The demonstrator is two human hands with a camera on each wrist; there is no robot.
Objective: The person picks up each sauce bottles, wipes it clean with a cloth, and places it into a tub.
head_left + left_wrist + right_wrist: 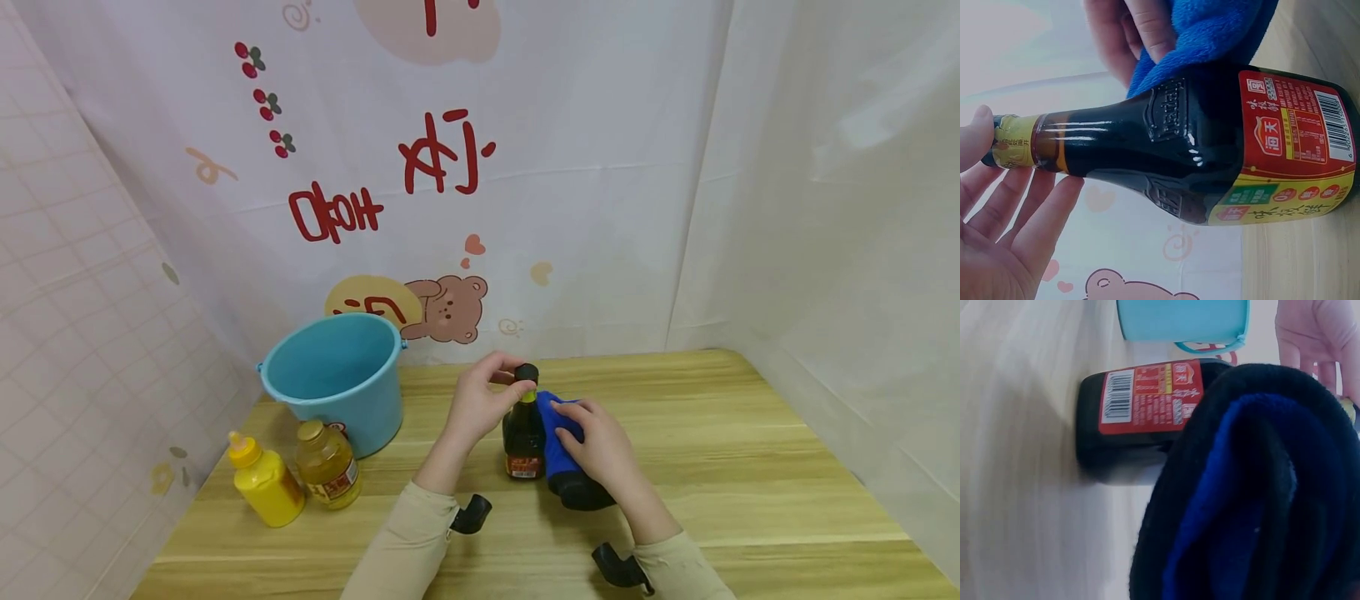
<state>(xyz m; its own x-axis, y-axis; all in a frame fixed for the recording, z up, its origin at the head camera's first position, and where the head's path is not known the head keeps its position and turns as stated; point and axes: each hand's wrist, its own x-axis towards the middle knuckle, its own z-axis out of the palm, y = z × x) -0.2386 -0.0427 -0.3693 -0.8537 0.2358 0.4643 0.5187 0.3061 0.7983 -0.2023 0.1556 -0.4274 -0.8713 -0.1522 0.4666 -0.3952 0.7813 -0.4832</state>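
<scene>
A dark soy sauce bottle with a red and yellow label stands upright on the table. My left hand grips its neck just below the black cap, thumb on one side and fingers on the other, as the left wrist view shows. Against the bottle's right side lies a folded blue cloth with a black edge. My right hand holds this cloth to the bottle; in the right wrist view the cloth hides most of that hand and part of the bottle.
Left of the hands stands a light blue bucket. In front of it are a glass jar of yellowish contents with a gold lid and a yellow squeeze bottle. A printed curtain hangs behind the wooden table.
</scene>
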